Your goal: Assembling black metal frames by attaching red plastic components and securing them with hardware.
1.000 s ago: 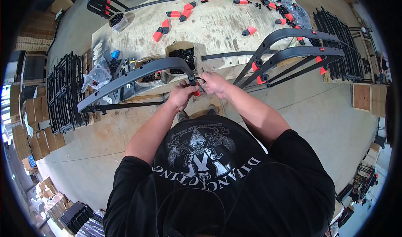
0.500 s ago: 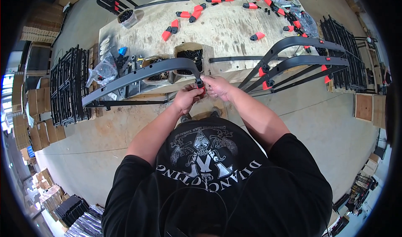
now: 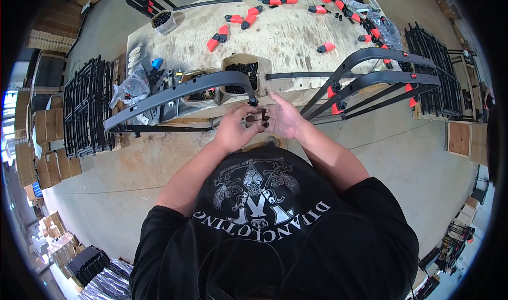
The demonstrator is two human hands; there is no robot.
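Note:
A long dark grey bent tube frame (image 3: pixel 180 90) lies in front of me, its curved end coming down just above my hands. My right hand (image 3: pixel 288 119) is turned palm up with its fingers extended, and small black bolts (image 3: pixel 264 118) lie in it. From the left, my left hand (image 3: pixel 235 128) reaches in with bent fingers, thumb and fingertips beside the bolts. What those left fingers hold, if anything, is too small to make out. Just beyond my hands stand two open boxes of black hardware, the larger box (image 3: pixel 256 67) and a smaller box (image 3: pixel 200 95).
A wooden table (image 3: pixel 185 51) carries red-and-black plastic pieces (image 3: pixel 248 20), a plastic bag (image 3: pixel 132 88) and tools. Two more bent frames (image 3: pixel 389 77) lean at its right. Stacked black frames (image 3: pixel 87 109) stand at the left, other black racks (image 3: pixel 436 72) at the right.
Both hands have come away from the frame's curved end, slightly toward me. My right hand has turned palm up, showing the bolts. The red piece at my fingers no longer shows.

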